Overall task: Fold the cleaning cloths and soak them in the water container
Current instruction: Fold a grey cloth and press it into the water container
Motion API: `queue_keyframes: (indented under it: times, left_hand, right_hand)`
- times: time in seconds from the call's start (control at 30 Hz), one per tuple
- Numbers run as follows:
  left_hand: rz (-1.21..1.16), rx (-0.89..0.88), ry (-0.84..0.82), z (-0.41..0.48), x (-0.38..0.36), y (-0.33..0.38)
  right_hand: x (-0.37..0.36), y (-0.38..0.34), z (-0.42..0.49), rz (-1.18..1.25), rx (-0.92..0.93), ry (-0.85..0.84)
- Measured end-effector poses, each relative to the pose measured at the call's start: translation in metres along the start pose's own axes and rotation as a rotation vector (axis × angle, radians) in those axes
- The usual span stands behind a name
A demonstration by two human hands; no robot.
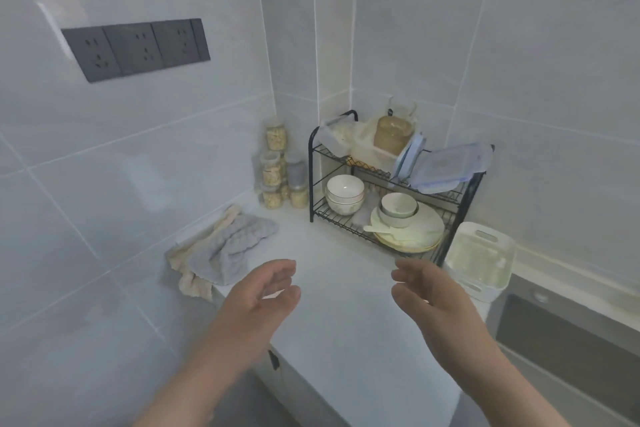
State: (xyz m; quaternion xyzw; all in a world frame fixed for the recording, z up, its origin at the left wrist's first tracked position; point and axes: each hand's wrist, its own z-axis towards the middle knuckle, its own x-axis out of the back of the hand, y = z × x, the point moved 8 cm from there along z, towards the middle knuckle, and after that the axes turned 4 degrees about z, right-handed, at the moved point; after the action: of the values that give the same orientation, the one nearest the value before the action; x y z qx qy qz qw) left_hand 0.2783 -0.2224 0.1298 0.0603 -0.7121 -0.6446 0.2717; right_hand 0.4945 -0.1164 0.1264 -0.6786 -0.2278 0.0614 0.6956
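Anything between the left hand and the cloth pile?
Head view: only bare white countertop between the left hand and the crumpled grey and cream cloths.

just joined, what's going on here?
A person holds both hands open above the white counter: left hand and right hand grip nothing. The cleaning cloths, grey over beige, lie heaped by the left wall, untouched. The white water container sits beside the dish rack, no cloth in it.

- centre of counter [332, 270] bare: open lane toward 12 o'clock
- 10 o'clock: cloths [228, 250] heaped against wall [138, 184]
- 1 o'clock: dish rack [311, 184] blocks; water container [478, 230] just beside it, 3 o'clock
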Motion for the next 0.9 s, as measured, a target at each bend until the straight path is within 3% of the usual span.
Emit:
queue_keyframes:
  times: [0.3, 0.67, 0.9]
  left_hand:
    - [0.01, 0.012, -0.034, 0.107, 0.023, -0.018]
    - [0.091, 0.028, -0.381, 0.311, 0.043, -0.073]
    - [0.108, -0.007, -0.506, 0.371, 0.05, -0.097]
  right_hand:
    - [-0.026, -0.001, 0.081, -0.076, -0.036, -0.01]
    - [-0.097, 0.03, 0.189, 0.007, -0.233, 0.328]
    - [-0.137, 0.044, 0.211, 0.024, -0.347, 0.415]
